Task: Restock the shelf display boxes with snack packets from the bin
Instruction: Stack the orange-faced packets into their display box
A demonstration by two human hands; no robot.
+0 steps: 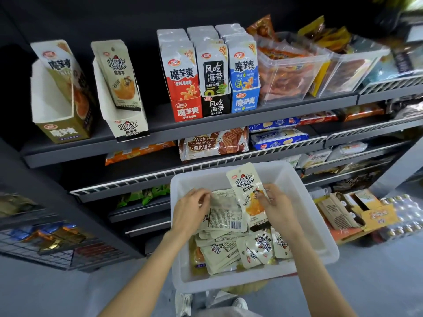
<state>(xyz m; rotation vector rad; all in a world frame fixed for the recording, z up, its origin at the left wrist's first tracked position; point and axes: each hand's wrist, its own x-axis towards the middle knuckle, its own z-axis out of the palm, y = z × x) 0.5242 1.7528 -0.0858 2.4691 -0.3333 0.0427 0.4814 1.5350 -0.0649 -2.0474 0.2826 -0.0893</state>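
Inside the white bin (304, 197), right hand (278, 205) pinched an upright cream packet (248, 191); at nine o'clock, left hand (190, 210) gripped another packet (225, 212).

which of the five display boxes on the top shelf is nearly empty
The olive-fronted display box at the far left: only a packet or so stands in it, bare white inside showing; its cream neighbour is low too, the other three are packed full.

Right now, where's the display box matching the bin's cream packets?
Head view: cream display box on the top shelf, second from left, between the olive box and red box.
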